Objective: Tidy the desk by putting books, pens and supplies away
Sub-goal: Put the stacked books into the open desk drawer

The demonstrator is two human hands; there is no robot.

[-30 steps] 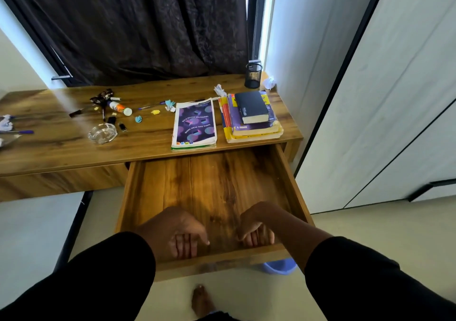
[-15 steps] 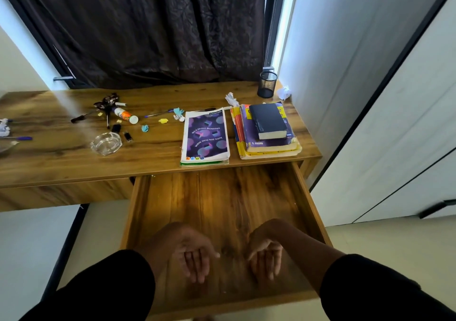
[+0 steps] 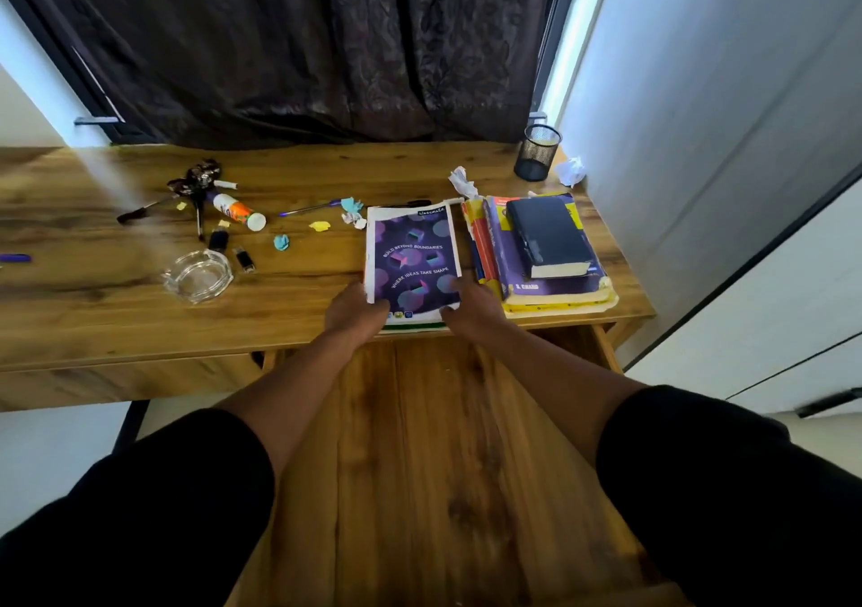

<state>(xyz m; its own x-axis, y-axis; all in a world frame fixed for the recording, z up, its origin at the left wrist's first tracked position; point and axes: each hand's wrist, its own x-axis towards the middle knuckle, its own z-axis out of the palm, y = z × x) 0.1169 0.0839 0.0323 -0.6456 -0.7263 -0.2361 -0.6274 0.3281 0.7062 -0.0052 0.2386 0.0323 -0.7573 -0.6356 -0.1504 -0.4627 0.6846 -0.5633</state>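
A purple notebook lies on top of a thin pile at the desk's front edge, above the open wooden drawer. My left hand grips the pile's near left corner, thumb on the cover. My right hand grips its near right corner. To the right sits a stack of books topped by a black book. A blue pen, a glue bottle and crumpled paper bits lie scattered on the desk.
A black mesh pen holder stands at the back right corner beside crumpled white paper. A glass ashtray, two small black sticks and a dark tangle of items lie at the left. A dark curtain hangs behind.
Both hands left the drawer's front and reached forward over the open drawer to the purple notebook pile, taking hold of its near corners.
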